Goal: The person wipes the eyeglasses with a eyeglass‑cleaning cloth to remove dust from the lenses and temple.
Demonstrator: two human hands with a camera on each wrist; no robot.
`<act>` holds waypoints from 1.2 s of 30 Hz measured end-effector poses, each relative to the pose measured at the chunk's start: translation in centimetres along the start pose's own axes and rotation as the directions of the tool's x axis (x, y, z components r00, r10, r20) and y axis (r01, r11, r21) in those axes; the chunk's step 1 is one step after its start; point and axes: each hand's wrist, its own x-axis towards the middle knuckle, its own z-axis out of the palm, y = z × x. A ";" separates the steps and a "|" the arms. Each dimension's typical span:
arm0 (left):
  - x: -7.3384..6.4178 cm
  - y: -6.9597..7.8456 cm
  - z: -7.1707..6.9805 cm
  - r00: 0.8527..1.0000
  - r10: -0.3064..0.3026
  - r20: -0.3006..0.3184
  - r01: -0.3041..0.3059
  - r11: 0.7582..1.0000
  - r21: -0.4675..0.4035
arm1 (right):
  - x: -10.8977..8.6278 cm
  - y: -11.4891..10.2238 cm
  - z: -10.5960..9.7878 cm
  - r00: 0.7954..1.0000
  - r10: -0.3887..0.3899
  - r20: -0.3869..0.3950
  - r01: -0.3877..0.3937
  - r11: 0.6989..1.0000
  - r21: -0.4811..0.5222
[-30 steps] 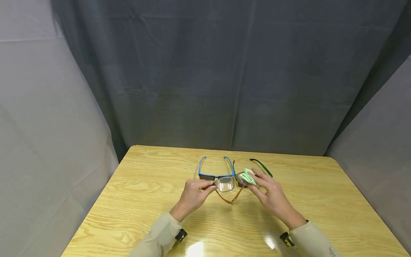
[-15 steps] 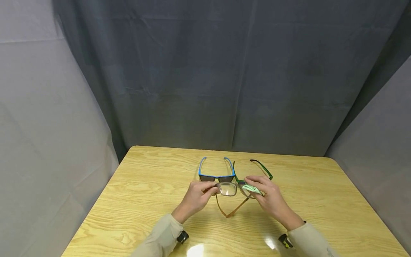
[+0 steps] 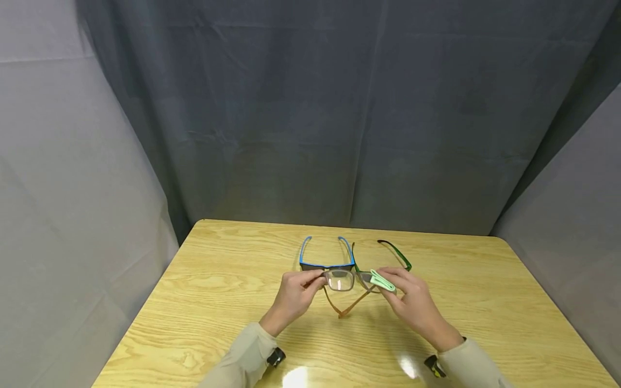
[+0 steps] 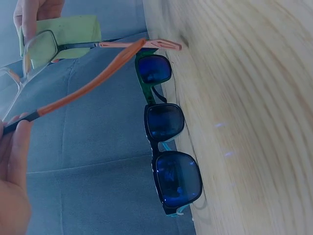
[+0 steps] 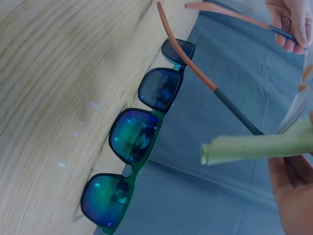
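Clear eyeglasses with orange-tipped temples are held up over the table, their temples pointing down toward the near side. My left hand pinches them at the left hinge. At the other lens, my right hand grips a folded pale green cloth between thumb and fingers, around that lens. In the left wrist view the cloth shows behind the right-hand lens. The right wrist view has its folded edge across the frame, hiding part of the lens.
Behind the eyeglasses, blue-templed sunglasses and green sunglasses stand side by side on the wooden table, temples pointing away. A dark curtain hangs beyond the table's far edge, with pale curtains at both sides.
The right hand has slid the cloth down over the lens, its fingers now lower than a second ago. The eyeglasses tipped and dipped, then rose slightly; their temple tips now reach nearer the person.
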 end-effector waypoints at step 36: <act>1.7 3.8 0.3 0.978 -0.055 -0.201 0.020 0.985 -0.173 | 0.3 -1.9 1.6 0.975 -0.199 -0.102 0.187 0.976 -0.111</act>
